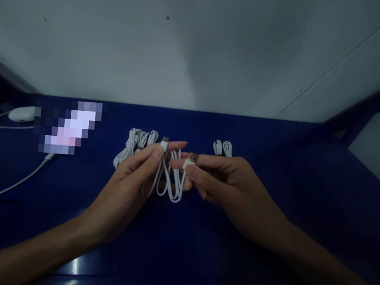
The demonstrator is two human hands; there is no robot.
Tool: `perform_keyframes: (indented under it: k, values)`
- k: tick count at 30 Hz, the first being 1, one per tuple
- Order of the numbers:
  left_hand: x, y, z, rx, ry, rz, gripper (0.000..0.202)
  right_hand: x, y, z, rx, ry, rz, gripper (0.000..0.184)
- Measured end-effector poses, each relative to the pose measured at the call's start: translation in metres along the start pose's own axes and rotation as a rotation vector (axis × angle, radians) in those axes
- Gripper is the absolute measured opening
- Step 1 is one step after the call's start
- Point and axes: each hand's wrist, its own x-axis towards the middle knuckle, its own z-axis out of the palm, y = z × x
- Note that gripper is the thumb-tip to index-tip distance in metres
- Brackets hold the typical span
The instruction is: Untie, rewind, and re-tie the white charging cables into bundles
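Note:
A white USB cable (170, 182) hangs in loose loops between both hands above the blue table (269, 219). My left hand (130, 181) pinches the small plug end of it between thumb and fingers. My right hand (220, 178) pinches the larger USB plug end, fingers closed round it. Behind my left hand lies a pile of coiled white cables (136, 145) on the table. Behind my right hand sits a smaller bundled white cable (222, 147).
A white mouse-like object (21, 113) rests at the far left, with a white cord (12, 183) running across the table. A blurred patch lies near it. A pale wall rises behind the table, and the table's front edge is near me.

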Motion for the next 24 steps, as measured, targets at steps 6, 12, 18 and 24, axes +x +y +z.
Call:
perform_keyframes:
  k: [6,12,18,24]
  values:
    - [-0.0008,0.0005,0.0001,-0.029,-0.024,-0.065,0.044,0.0002,0.0004,0.0001,0.007,-0.067,0.024,0.037]
    - [-0.0005,0.0017,0.0041,-0.041,0.0,-0.138,0.043,0.0025,0.0007,-0.0017,0.016,-0.083,0.086,0.044]
    - [0.0,0.0022,0.0036,-0.023,-0.007,-0.135,0.041,0.0031,0.0002,-0.0013,0.002,-0.093,0.055,0.044]
    - [0.0001,0.0015,0.0018,-0.03,-0.058,-0.096,0.038,0.0014,0.0011,-0.0029,0.008,-0.097,0.033,0.044]
